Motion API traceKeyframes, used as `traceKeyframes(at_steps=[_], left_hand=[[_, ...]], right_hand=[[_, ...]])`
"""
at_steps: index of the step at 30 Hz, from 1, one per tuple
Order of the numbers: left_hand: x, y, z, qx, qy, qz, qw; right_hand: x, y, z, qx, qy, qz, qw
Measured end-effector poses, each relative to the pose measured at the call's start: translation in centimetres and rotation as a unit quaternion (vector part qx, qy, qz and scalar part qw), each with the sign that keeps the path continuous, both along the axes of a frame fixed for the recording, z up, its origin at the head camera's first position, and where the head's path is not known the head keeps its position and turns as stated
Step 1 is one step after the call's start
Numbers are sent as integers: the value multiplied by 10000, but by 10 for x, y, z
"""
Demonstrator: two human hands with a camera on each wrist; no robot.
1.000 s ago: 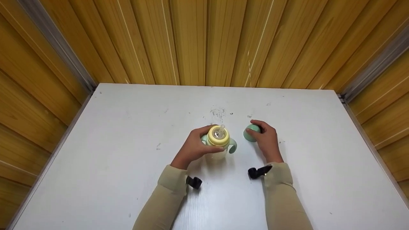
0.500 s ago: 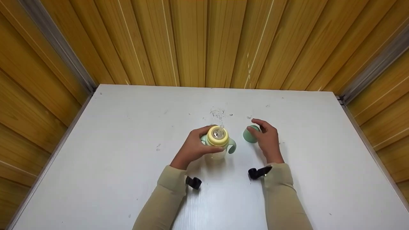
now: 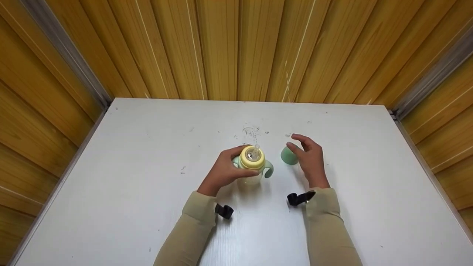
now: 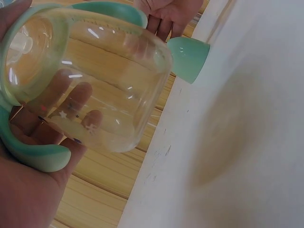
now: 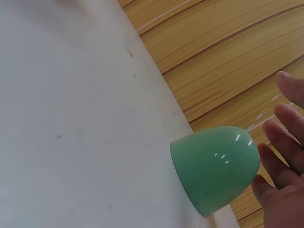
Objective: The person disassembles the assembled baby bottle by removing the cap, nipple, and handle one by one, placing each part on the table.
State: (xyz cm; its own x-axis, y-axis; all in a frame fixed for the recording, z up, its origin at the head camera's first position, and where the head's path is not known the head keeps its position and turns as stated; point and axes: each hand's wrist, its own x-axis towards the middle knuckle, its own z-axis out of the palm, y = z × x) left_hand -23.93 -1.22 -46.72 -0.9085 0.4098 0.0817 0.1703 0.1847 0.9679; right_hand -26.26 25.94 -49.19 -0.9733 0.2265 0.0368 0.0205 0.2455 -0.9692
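My left hand [image 3: 221, 170] grips a clear baby bottle [image 3: 252, 164] with a yellow collar, a see-through teat and two pale green handles. In the left wrist view the bottle [image 4: 114, 76] hangs above the table, apart from its shadow, with fingers visible through its wall. To its right a green domed bottle cap [image 3: 288, 156] stands rim down on the table. My right hand [image 3: 311, 159] is just beside and above the cap, thumb and fingers spread. In the right wrist view, fingertips lie very close to the cap's dome [image 5: 216, 168]; whether they touch it I cannot tell.
The white table [image 3: 129, 184] bears dark scuff marks behind the bottle. Yellow wood-look panels [image 3: 221, 48] rise at its back and sides. A small black camera [image 3: 224, 211] sits at the left wrist, another camera [image 3: 293, 200] at the right.
My right hand has let go of the green cap, spread its fingers and lifted slightly away. The cap now stands on the table. My left hand and the bottle have barely moved.
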Motion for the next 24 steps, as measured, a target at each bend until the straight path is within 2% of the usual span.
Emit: traceKeyframes(at_steps=[10,18,24], left_hand=[[-1,-1,0,6,-40,11,10000],[-2,-2,-1,78,2,-27,10000],[-2,-2,-1,74,-38,1,10000]], right_hand=[[2,-3,8,-39,53,83,9999],[6,-7,19,-158,418,239,9987],[8,-9,26,-36,312,321,9990]])
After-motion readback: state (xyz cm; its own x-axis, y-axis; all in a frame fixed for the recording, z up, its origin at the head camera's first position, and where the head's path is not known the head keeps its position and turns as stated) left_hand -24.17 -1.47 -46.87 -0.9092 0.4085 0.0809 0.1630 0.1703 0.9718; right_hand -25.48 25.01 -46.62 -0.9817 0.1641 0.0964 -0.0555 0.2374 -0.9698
